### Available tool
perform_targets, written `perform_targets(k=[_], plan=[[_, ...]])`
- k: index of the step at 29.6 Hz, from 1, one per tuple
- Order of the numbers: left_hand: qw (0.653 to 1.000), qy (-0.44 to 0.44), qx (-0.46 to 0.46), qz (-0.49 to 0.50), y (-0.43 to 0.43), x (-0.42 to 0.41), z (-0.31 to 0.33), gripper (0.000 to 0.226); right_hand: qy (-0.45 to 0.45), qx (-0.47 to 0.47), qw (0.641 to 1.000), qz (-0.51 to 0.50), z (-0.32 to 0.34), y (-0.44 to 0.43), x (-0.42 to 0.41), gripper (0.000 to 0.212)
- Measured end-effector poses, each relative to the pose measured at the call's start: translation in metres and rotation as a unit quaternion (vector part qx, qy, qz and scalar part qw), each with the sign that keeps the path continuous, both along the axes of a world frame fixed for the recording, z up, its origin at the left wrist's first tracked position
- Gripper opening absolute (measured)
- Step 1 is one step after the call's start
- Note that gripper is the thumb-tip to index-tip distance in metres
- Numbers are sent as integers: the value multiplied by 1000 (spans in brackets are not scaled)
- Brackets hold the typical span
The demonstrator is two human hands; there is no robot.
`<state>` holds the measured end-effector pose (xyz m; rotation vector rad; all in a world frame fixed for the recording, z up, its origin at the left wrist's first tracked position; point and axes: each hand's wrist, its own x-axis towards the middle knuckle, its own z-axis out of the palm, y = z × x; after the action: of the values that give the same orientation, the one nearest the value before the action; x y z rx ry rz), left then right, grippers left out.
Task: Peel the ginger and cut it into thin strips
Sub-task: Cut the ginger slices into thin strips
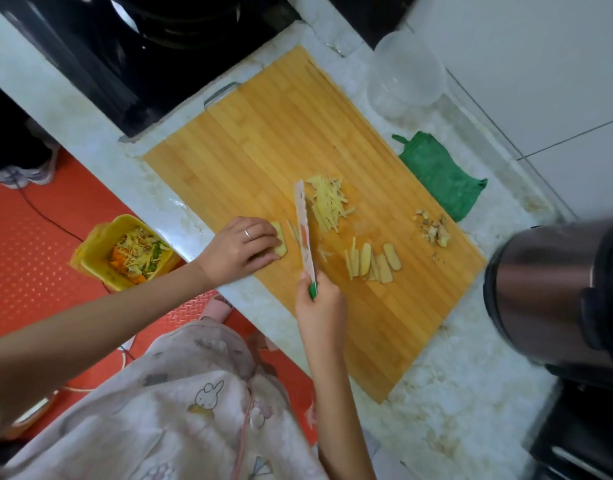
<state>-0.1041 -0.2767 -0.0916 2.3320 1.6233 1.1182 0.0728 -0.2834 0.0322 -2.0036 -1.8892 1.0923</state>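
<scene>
Left hand presses curled fingers onto the ginger stack, right hand grips the knife; blade close — those fingertips risk a nick.

We see a thin silvery ring on a finger of the left hand. The left forearm and right forearm are bare. The torso wears a pale pink garment printed with small cartoon figures, among them a white rabbit, with a pink cord running down it.
</scene>
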Motion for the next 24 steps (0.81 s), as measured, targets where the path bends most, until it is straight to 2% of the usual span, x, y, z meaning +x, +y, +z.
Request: perform_targets(k=[2,5,7,13,18,24], plan=[[1000,-5,-4,3,0,0,0,26,-35,-1,999,40,3,1,2,18],[1000,-10,8,8,1,0,-1,26,-117,-32,986,116,12,-7,-3,47],[999,-16,34,9,2,1,-2,23,-144,-33,978,145,16,-15,-8,53],[998,-44,38,16,2,1,-5,18,-158,-29,976,144,19,-25,-15,54],[998,-54,35,12,2,1,-5,14,-211,-34,966,149,16,-29,-22,56],[997,-60,50,4,3,2,-2,15,-196,-45,969,140,15,-31,-23,56]])
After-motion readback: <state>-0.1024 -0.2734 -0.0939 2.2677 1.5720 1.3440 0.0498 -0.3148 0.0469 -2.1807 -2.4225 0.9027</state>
